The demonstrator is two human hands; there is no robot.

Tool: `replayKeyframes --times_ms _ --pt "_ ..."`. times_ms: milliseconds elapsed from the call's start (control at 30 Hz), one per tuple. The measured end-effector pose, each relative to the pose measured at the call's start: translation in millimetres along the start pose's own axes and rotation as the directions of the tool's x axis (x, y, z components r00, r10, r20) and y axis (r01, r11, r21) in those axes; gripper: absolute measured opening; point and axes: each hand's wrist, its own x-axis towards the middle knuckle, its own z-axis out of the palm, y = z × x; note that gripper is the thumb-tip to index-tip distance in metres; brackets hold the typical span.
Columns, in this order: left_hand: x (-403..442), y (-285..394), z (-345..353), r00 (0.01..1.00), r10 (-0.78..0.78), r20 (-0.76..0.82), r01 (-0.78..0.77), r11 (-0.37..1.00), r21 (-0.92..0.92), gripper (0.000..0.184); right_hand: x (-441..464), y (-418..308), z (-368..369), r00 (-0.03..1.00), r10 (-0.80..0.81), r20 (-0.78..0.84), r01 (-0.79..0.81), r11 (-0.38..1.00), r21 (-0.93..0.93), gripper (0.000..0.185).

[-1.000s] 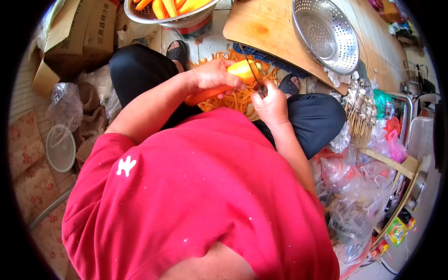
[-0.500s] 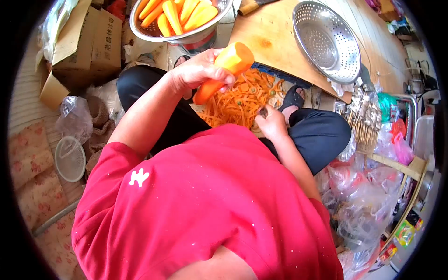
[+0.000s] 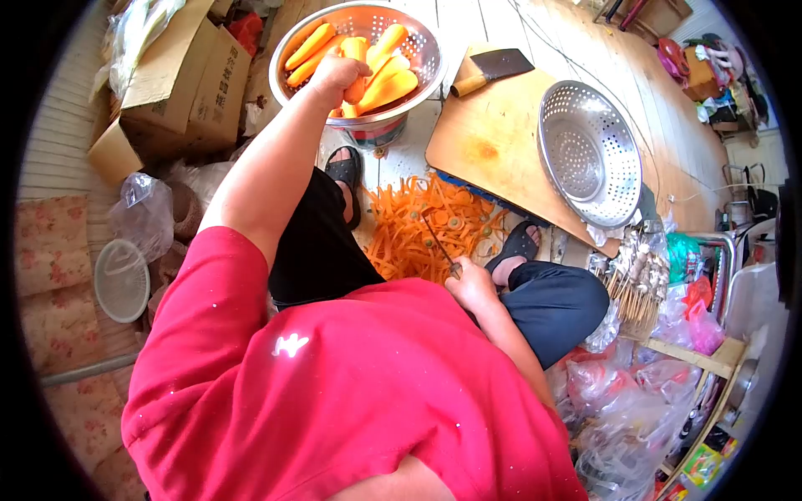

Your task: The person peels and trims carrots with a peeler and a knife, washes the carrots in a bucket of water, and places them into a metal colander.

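Note:
My left hand [image 3: 336, 75] is closed around a peeled carrot [image 3: 357, 52] inside the perforated metal colander [image 3: 284, 88]. Several other peeled carrots [image 3: 393, 83] lie in that colander, some partly covered by the hand. Low by my right knee, my right hand [image 3: 470, 285] grips the handle of a slim tool with a narrow dark blade, which looks like a peeler [image 3: 438, 240]. Its blade points up and left over a heap of orange carrot peelings [image 3: 413, 225] on the floor between my feet.
A wooden board [image 3: 468, 134] bears a cleaver [image 3: 501, 63] and a second metal colander [image 3: 585, 154]. Skewers [image 3: 639, 288] and plastic bags [image 3: 639, 401] crowd the right side. At the left are a cardboard box [image 3: 180, 100] and a white plastic basket [image 3: 122, 281].
My left hand has carried the carrot forward from above the peelings into the colander. The blade of the tool in my right hand now shows. The view has tilted up.

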Motion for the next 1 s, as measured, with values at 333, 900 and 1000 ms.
replayKeyframes --times_ms 333,900,1000 --pt "-33 13 23 0.904 0.375 0.207 -0.409 0.613 0.676 0.059 4 1 -7 0.998 0.038 -0.053 -0.032 0.994 0.100 0.047" --pt "-104 35 52 0.429 -0.237 0.872 -0.775 0.399 0.490 0.063 91 17 -94 0.823 0.224 -0.522 -0.168 0.974 0.154 0.060" --pt "-100 34 50 0.474 -0.193 0.859 -0.754 0.415 0.509 0.062 102 19 -101 0.816 0.244 -0.523 -0.198 0.970 0.143 0.063"
